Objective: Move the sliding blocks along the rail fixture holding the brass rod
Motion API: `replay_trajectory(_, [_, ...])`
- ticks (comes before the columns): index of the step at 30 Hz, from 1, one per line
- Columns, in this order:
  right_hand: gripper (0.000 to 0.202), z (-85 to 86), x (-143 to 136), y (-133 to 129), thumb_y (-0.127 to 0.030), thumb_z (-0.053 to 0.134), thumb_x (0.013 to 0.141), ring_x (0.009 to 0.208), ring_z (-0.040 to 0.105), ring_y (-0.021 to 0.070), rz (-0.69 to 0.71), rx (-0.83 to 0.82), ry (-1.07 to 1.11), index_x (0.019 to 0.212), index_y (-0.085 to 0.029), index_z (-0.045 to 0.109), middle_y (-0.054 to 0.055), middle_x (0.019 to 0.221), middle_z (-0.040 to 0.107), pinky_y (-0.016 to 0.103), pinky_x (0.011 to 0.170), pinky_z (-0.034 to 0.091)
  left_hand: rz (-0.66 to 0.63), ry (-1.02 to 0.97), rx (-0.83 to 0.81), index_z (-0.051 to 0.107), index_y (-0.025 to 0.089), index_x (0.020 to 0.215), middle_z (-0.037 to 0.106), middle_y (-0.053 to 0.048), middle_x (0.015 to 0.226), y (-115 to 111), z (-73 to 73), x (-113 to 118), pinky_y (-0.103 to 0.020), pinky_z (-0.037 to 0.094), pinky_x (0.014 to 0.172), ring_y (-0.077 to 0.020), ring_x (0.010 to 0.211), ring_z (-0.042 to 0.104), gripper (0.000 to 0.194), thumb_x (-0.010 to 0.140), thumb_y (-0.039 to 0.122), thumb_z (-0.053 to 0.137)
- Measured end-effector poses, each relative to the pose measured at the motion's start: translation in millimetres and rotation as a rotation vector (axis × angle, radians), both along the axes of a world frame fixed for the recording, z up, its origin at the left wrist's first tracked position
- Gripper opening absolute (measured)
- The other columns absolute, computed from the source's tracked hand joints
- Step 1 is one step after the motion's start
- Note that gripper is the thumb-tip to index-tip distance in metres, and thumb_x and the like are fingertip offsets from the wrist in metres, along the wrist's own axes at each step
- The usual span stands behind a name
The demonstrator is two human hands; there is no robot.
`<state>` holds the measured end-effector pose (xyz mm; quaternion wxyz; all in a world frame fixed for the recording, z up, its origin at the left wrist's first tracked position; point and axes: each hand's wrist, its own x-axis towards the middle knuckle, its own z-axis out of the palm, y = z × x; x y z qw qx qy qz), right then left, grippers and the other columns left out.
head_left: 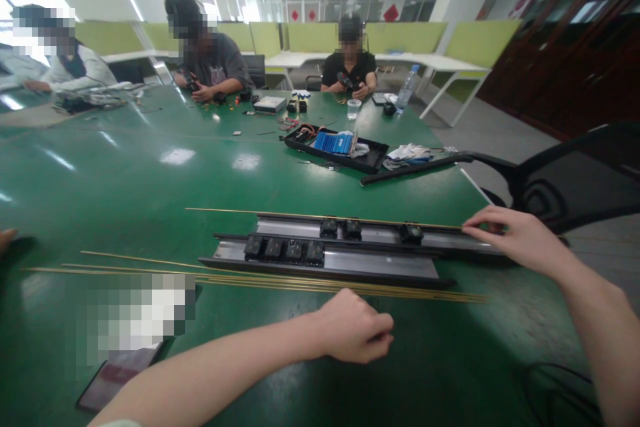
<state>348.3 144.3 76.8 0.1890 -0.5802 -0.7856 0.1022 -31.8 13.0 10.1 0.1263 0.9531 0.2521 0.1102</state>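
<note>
Between the fingertips of my right hand (515, 237) is the right end of a thin brass rod (320, 217). That rod stretches left along the far edge of a metal rail (380, 232) with black sides. Black square blocks (329, 228) sit in this rail. Just nearer to me, a second rail (370, 265) carries several similar blocks (294, 251) at its left part. My left hand (357, 327) is closed above the green table, its palm side hidden, so anything inside cannot be made out. Several loose brass rods (350, 287) lie between it and the nearer rail.
A partly blurred flat, phone-like object (115, 373) lies at the lower left. Farther back are a black tray (375, 159) with a blue item, gloves (409, 155) and a bottle (407, 88). A chair (575, 173) stands right. Other people sit around the table; a hand (6, 239) shows at left.
</note>
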Motion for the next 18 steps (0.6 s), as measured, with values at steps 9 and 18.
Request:
replay_trajectory(9, [0.059,1.4,7,0,-0.080,0.059,0.077,0.067,0.055,0.0178,-0.009,0.012,-0.041,0.086,-0.025,0.078,0.006,0.089,0.071,0.036,0.064,0.044,-0.006,0.010,0.004,0.056,0.020,0.078,0.070,0.001,0.065,0,-0.3,0,-0.025,0.030,0.046,-0.0153,0.058,0.067,0.022,0.096,0.034,0.056])
replay_trajectory(18, [0.059,-1.1,15,1,-0.080,0.058,0.079,0.067,0.056,0.0181,-0.026,0.021,-0.086,0.088,-0.024,0.077,0.006,0.087,0.070,0.035,0.063,0.043,0.006,0.013,0.003,0.057,0.021,0.079,0.069,0.002,0.065,-1,2.2,0,-0.026,0.029,0.047,-0.0155,0.057,0.066,0.019,0.095,0.033,0.056])
